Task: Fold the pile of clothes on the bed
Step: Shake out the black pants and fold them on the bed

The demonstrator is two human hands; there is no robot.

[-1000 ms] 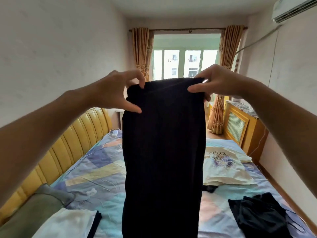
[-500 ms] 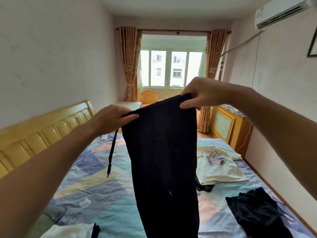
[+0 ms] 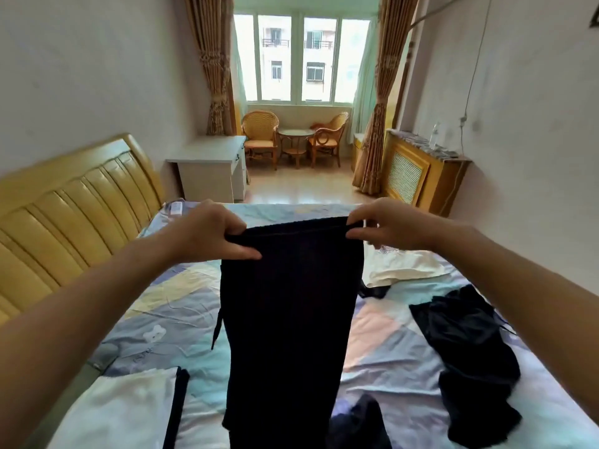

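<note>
I hold a pair of dark trousers [image 3: 288, 322] up over the bed [image 3: 168, 322], its length hanging down out of view. My left hand [image 3: 207, 234] pinches the left end of the waistband and my right hand [image 3: 392, 226] pinches the right end. A thin drawstring [image 3: 217, 328] dangles at the trousers' left edge. A crumpled black garment [image 3: 470, 351] lies on the bed to the right. A folded white T-shirt [image 3: 402, 265] lies beyond it. At the near left lies a folded white garment [image 3: 120, 409] with a dark edge.
A yellow padded headboard [image 3: 74, 209] runs along the bed's left side. Beyond the bed stand a white desk [image 3: 210, 166], wicker chairs [image 3: 261, 134] with a small table, and a wooden radiator cover [image 3: 418, 170] at the right wall. Another dark piece [image 3: 359, 422] lies near the bottom.
Both hands have come down with the trousers, from window height to just above the bed's far edge. The waistband is now level again, and my view has tilted downward.
</note>
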